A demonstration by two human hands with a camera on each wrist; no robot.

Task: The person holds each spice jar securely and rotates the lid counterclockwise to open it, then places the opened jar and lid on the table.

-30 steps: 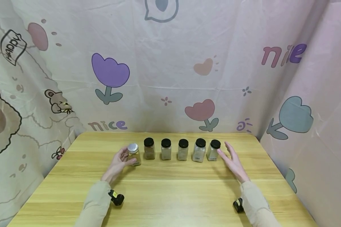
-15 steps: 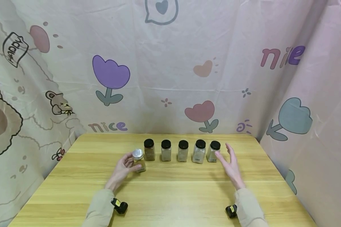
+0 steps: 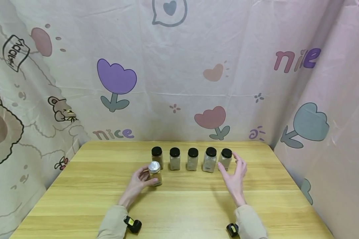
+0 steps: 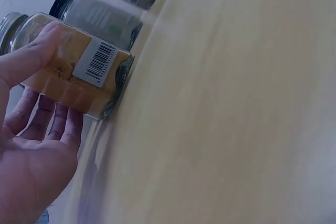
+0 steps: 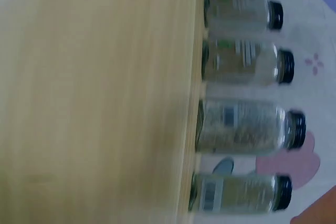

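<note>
My left hand [image 3: 138, 184] grips a spice jar [image 3: 155, 177] with a silver lid, its thumb on the near side. In the left wrist view that spice jar [image 4: 79, 66] holds orange-brown powder and bears a barcode label. Whether its base touches the table, I cannot tell. Right behind it stands a black-lidded jar of brown contents [image 3: 157, 156], partly hidden. At the right end of the row, my right hand [image 3: 235, 179] is spread around the front and right of a black-lidded jar [image 3: 225, 160]; contact is unclear. Only a sliver of that hand shows in the right wrist view.
Between the end jars stand three more black-lidded jars, a left one [image 3: 175, 159], a middle one [image 3: 192, 160] and a larger one [image 3: 209, 160]. All stand on the wooden table [image 3: 179, 209]. A printed curtain [image 3: 167, 66] hangs behind and at both sides.
My left hand has carried the silver-lidded spice jar rightward and nearer, in front of the brown-filled jar. My right hand has shifted left, its thumb now crossing before the rightmost jar.
</note>
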